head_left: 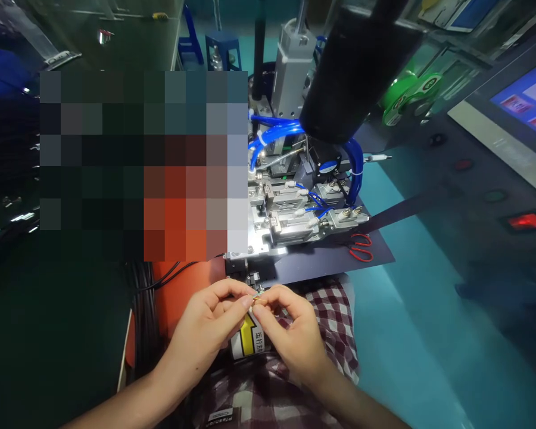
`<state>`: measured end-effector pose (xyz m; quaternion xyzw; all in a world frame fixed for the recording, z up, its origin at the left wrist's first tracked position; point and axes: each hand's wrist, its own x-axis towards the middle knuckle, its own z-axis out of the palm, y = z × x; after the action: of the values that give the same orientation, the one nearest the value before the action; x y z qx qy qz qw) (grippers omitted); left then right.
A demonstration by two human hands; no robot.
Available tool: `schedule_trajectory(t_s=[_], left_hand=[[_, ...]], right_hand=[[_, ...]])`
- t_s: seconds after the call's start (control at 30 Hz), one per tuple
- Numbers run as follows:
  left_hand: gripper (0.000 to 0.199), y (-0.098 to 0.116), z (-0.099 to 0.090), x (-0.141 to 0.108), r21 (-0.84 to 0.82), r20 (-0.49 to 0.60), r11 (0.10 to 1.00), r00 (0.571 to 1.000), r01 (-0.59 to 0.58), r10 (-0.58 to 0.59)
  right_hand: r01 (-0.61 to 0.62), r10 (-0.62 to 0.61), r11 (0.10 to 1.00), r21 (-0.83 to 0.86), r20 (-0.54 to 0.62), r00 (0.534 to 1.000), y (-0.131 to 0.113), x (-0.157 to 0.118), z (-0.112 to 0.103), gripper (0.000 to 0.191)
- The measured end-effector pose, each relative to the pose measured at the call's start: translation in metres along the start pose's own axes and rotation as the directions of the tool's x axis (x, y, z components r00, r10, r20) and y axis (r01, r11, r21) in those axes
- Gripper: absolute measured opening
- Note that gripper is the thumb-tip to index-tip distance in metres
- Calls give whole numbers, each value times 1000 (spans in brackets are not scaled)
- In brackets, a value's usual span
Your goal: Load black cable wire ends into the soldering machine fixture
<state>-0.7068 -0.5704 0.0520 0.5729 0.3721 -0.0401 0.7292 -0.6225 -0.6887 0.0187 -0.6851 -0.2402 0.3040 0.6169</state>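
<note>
In front of the machine, my left hand point(217, 313) and my right hand point(290, 325) meet with thumbs and forefingers pinched. Between the fingertips show thin coloured wires point(258, 297), greenish and orange. They are small and mostly covered by the fingers, so I cannot make out their ends. Just below the hands is a white label with a yellow arrow point(248, 336). A bundle of black cables point(143, 316) hangs to the left of my left hand.
A machine with metal cylinders point(290, 226) and blue air hoses point(286, 128) stands ahead. Red-handled scissors point(361, 247) lie on its dark base plate point(304, 265). At the right is a control panel with a lit red switch point(527, 221). An orange surface point(190, 280) is left; pixelation hides part.
</note>
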Motion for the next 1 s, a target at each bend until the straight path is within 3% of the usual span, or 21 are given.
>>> schedule_trajectory(t_s=[0.17,0.47,0.7,1.0], left_hand=[[28,2,0,0,-21,15,1000,1000,15,-14],[16,6,2,1,-22,29,999,999,-28,28],[28,-2,0,1,-6,14,1000,1000,21,-21],[28,-3,0,2,-4,16,1000,1000,18,-18]], right_hand=[[-6,6,1000,-15,9,1000,-5,3,-12,8],[-14,14,1000,-6,4,1000,-5,3,-10,13],[-47,47,999,23,12,999,-5,3,-8,15],[-45,43,997,70,28,999,-7,2,-9,7]])
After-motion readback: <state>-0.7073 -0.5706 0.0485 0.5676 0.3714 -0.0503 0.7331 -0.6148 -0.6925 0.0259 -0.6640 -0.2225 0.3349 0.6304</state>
